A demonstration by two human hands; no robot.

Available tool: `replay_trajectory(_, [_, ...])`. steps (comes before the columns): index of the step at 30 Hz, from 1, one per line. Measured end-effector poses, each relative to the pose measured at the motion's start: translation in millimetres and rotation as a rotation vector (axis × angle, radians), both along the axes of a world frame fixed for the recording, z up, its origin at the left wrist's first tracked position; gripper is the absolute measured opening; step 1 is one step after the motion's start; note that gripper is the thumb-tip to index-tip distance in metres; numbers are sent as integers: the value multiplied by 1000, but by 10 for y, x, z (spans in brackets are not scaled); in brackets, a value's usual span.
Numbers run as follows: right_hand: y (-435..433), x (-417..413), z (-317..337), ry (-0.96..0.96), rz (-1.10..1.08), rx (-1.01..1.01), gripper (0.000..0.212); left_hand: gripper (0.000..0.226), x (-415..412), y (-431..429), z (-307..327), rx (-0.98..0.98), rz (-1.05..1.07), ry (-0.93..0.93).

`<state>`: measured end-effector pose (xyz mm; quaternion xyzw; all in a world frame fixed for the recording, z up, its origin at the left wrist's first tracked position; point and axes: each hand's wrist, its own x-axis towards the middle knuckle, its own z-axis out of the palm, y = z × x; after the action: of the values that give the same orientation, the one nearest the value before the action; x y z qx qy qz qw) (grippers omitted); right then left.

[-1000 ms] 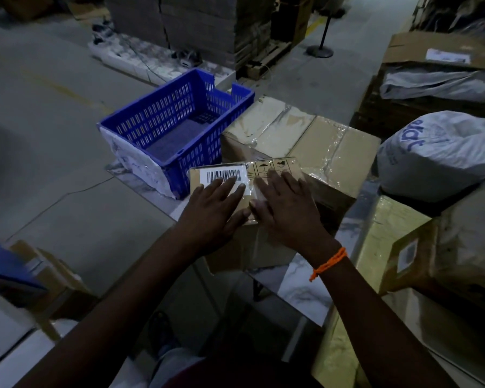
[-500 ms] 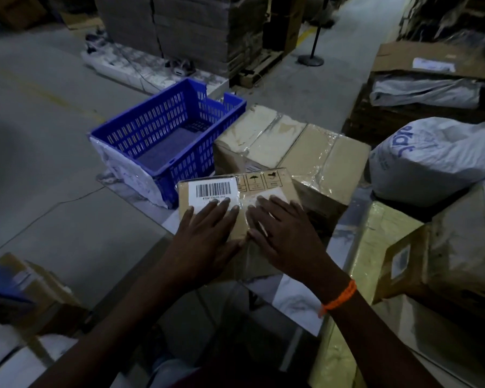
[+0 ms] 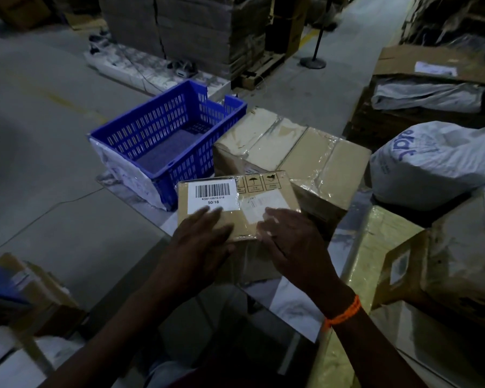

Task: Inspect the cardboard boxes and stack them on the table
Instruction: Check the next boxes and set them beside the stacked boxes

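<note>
Item: small brown cardboard box with a white barcode label [image 3: 235,211], sitting at the left edge of the marble tabletop [image 3: 291,306].
I am pressing my left hand [image 3: 199,242] and right hand [image 3: 294,242] flat on top, fingers straight, gripping nothing. Risk: my palms sliding on the tape could be nudging it off that edge.

Your left hand [image 3: 199,242] and right hand [image 3: 294,242] cover the near half of the small cardboard box [image 3: 242,225], and their fingertips [image 3: 207,212] are blurred. The pale sticker [image 3: 263,203] at the box's 3 o'clock carries print too small to read. The large taped box [image 3: 297,147] at 12 o'clock has its near face hidden behind the small one. At 3 o'clock, the white sack [image 3: 437,163] runs off the right edge, its blue lettering partly folded away. At 9 o'clock, a blue object [image 3: 0,287] is cut by the left edge and too dim to identify. Your forearms [image 3: 129,317] leave the bottom edge.
</note>
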<state>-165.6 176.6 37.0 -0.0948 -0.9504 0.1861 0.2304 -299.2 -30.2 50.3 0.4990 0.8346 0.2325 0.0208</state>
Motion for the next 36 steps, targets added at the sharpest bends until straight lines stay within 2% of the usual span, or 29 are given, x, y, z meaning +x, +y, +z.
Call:
replay_trajectory(2, [142, -97, 74, 55, -136, -116, 37, 57, -145, 13, 25, 100, 156, -57])
replay_trajectory(4, [301, -185, 253, -12, -252, -399, 48, 62, -331, 56, 79, 164, 292, -200])
replay_trajectory(6, [424, -264, 418, -149, -197, -880, 56, 54, -478, 82, 140, 217, 374, -468])
replay_trajectory(7, [493, -315, 456, -186, -156, -1059, 62, 52, -516, 86, 161, 240, 377, -610])
replay_trajectory(9, [628, -387, 434, -213, -126, -1182, 71, 55, -564, 54, 147, 296, 373, -743])
replay_trajectory(15, [647, -386, 406, -171, -51, -1111, 76, 72, -589, -143, 60, 460, 408, -896])
replay_trajectory(18, [566, -322, 360, -113, -31, -1092, 80, 87, -553, -244, 35, 518, 441, -879])
replay_trajectory(22, [431, -244, 186, -62, -75, -988, 84, 78, -454, -346, -15, 591, 448, -787])
replay_trajectory(24, [365, -205, 34, -31, -104, -948, 80, 72, -418, -408, -115, 615, 462, -791])
replay_trajectory(28, [247, -39, -336, -36, -141, -905, 63, 50, -230, -498, -451, 685, 540, -963])
replay_trajectory(30, [218, 48, -479, -40, -149, -902, 58, 45, -115, -522, -593, 670, 582, -998])
replay_trajectory(33, [186, 169, -585, -87, -159, -1004, 51, 36, -35, -530, -736, 587, 575, -957])
replay_trajectory(36, [153, 226, -678, -128, -182, -1054, 41, 39, -4, -567, -869, 514, 596, -935])
